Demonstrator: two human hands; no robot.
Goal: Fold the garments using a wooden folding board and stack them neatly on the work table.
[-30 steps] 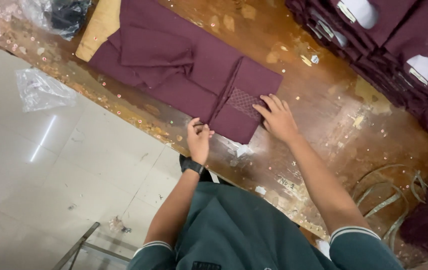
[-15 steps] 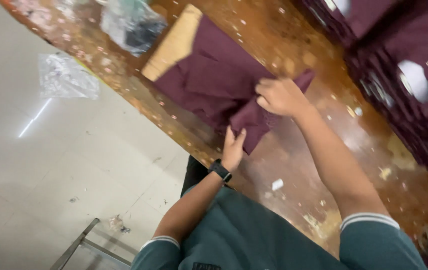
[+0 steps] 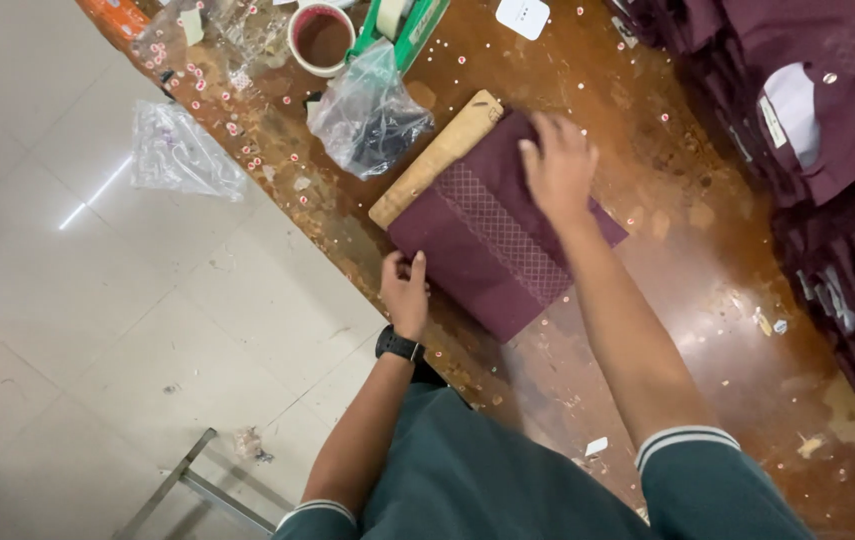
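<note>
On the worn brown desk [image 3: 707,330], a folded maroon garment [image 3: 492,245] lay near the front edge, with a band of diamond stitching running across it. It rested partly over a pale cardboard board [image 3: 434,160], which stuck out along its far side, probably there to keep the fold stiff and square. The right hand [image 3: 559,165] lay flat on the garment's far end, fingers spread and open, gripping nothing, pressing the cloth down so that it held its shape. The left hand [image 3: 405,292] sat at the near corner by the desk edge; its grip looked nearly closed, fingers pinching the cloth's edge there, likely to line the layers up.

Beyond the garment sat a clear plastic bag [image 3: 367,115] with something dark bunched inside, too dim to name. Just behind it stood a round white cup [image 3: 322,38] with a brownish inside. A green tape dispenser [image 3: 409,22] stood beside the cup. Another clear bag [image 3: 182,152] lay on the pale floor [image 3: 97,330]. Along the right, stacked maroon shirts [image 3: 827,110] showed white collar inserts.
</note>
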